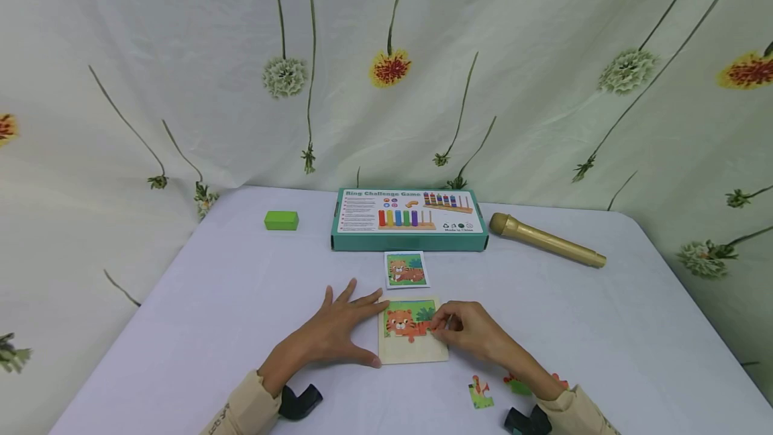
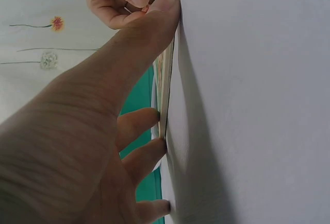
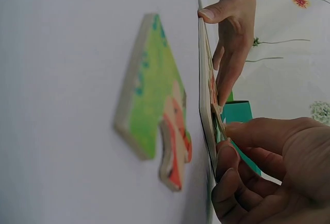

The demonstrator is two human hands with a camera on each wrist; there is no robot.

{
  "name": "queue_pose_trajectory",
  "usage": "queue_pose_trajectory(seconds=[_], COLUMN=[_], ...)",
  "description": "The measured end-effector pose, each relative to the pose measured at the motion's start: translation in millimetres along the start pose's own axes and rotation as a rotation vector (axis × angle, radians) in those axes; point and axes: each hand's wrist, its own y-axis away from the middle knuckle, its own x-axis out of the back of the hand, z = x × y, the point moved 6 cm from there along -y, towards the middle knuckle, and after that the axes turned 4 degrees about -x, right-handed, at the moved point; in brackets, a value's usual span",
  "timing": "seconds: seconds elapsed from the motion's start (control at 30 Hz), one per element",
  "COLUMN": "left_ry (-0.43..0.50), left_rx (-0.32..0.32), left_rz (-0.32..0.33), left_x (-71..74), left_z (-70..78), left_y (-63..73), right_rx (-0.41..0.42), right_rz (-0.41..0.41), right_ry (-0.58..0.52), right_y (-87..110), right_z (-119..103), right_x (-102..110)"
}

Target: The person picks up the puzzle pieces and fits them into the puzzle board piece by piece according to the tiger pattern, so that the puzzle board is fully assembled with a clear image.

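A wooden puzzle board (image 1: 413, 353) lies on the white table, its upper part filled with joined pieces of a tiger picture (image 1: 400, 323). My left hand (image 1: 335, 333) spreads its fingers along the board's left side, with thumb and fingertips touching the edge. At the board's right side, my right hand (image 1: 474, 333) pinches a puzzle piece (image 3: 219, 123) between thumb and fingers, tilted against the board; its picture is mostly hidden. A loose puzzle piece (image 1: 480, 393) lies near the right forearm, with more pieces (image 1: 518, 385) partly covered by that arm. Beyond the board rests a tiger picture card (image 1: 407, 270).
Behind the card stands a teal game box (image 1: 410, 242). A green block (image 1: 281, 221) is at the back left, and a gold microphone (image 1: 546, 240) at the back right. Black wrist cameras (image 1: 300, 402) sit below both wrists. Flowered cloth hangs behind the table.
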Motion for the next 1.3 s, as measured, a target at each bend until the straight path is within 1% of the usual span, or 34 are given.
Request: queue_pose_trajectory(seconds=[0.33, 0.47, 0.93, 1.3], left_ry=[-0.004, -0.002, -0.009, -0.006], left_rx=[-0.006, -0.008, -0.016, -0.008], left_rz=[0.005, 0.006, 0.005, 0.013], left_x=[-0.5, 0.2, -0.2, 0.0], left_z=[-0.2, 0.2, -0.2, 0.2], left_y=[0.1, 0.1, -0.6, -0.3], right_rx=[-0.031, -0.041, -0.004, 0.015], right_rz=[0.027, 0.032, 0.037, 0.037], right_ry=[0.033, 0.030, 0.060, 0.053], right_y=[-0.4, 0.1, 0.1, 0.5], right_z=[-1.4, -1.6, 0.6, 1.9], right_x=[0.9, 1.0, 0.6, 0.2])
